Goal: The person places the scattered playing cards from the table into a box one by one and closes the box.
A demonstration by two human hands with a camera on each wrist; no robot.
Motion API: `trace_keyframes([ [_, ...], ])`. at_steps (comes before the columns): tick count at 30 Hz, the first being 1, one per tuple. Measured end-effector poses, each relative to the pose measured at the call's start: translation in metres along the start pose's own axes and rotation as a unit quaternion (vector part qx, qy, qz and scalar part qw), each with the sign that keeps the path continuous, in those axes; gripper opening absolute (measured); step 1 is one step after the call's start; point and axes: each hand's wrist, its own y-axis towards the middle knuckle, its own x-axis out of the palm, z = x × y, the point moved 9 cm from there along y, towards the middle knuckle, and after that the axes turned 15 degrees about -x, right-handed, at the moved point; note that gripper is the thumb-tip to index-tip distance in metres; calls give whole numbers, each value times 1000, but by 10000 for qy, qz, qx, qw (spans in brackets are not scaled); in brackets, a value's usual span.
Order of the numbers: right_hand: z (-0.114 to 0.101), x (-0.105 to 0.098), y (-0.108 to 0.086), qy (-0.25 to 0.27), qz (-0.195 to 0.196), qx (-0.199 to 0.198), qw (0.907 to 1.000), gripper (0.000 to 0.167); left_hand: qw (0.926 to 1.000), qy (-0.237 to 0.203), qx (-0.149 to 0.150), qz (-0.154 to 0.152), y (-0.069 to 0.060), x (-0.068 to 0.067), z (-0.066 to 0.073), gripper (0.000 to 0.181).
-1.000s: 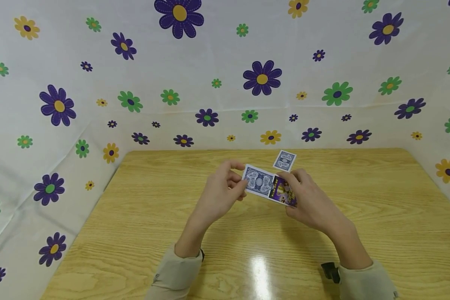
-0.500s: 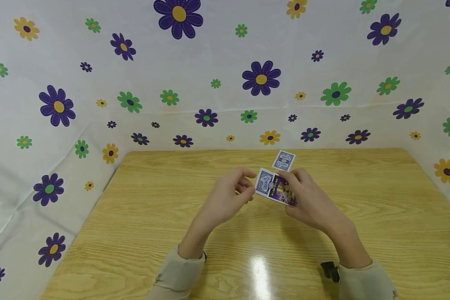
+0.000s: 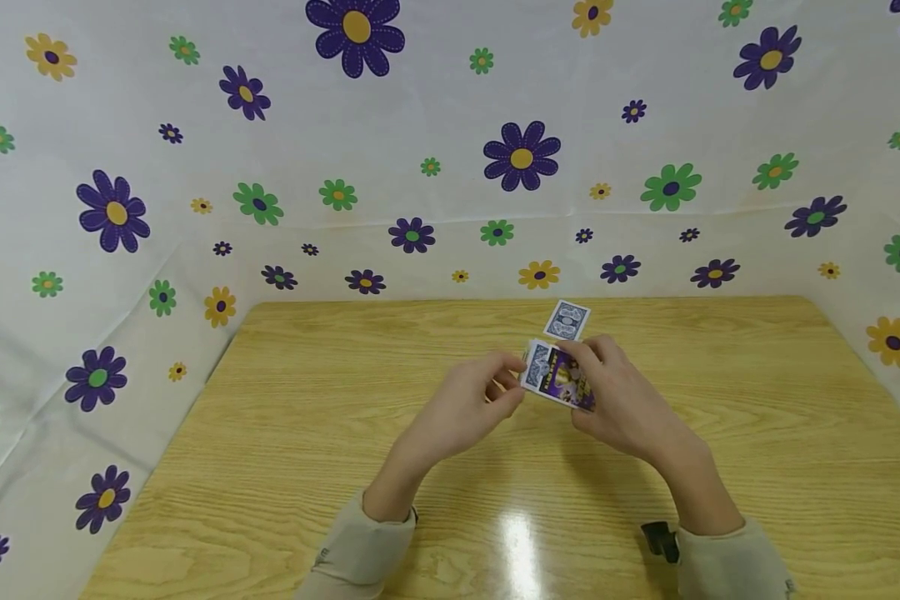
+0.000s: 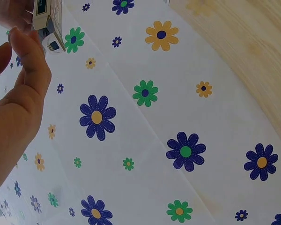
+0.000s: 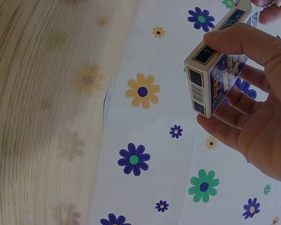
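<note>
A cardboard playing-card box (image 3: 570, 381) with a purple printed front is gripped by my right hand (image 3: 622, 396), thumb on one edge and fingers on the other. The right wrist view shows the box's (image 5: 208, 70) narrow side and barcode end. Blue-backed playing cards (image 3: 538, 364) stick out a little from its left end; how many is hidden. My left hand (image 3: 468, 404) is at that end, thumb and forefinger bent and apart, fingertips at the cards' edge. In the left wrist view this hand (image 4: 23, 98) appears just below the box (image 4: 49, 23).
One blue-backed playing card (image 3: 567, 320) lies face down on the wooden table (image 3: 307, 433), beyond the box. A white cloth (image 3: 390, 150) with printed flowers stands round the table's back and sides. A black strap piece (image 3: 660, 542) hangs by the right sleeve (image 3: 731, 562).
The cards have slid right into the box, so much less of them sticks out. My left hand has followed to the right. The right hand has stayed nearly still.
</note>
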Motion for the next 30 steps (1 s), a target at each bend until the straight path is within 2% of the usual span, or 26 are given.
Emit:
trace_keyframes([
  [8, 6, -6, -2, -22, 37, 115, 9999, 82, 9993, 191, 126, -299, 0, 10, 7, 26],
  [16, 12, -12, -5, 21, 73, 169, 9998, 81, 9988, 287, 100, -377, 3, 13, 8, 25],
  [20, 21, -19, -7, 141, 147, 349, 9992, 81, 9989, 331, -54, -336, 10, 11, 3, 25],
  [24, 33, -24, -13, 260, 179, 643, 9974, 82, 9983, 475, -256, -208, 23, 11, -8, 25],
  [26, 39, -27, -17, 270, 197, 751, 9966, 83, 9967, 709, -360, -161, 34, 14, -15, 24],
  [30, 46, -32, -23, 223, 240, 852, 9958, 83, 9875, 1416, -666, -184, 68, 27, -29, 29],
])
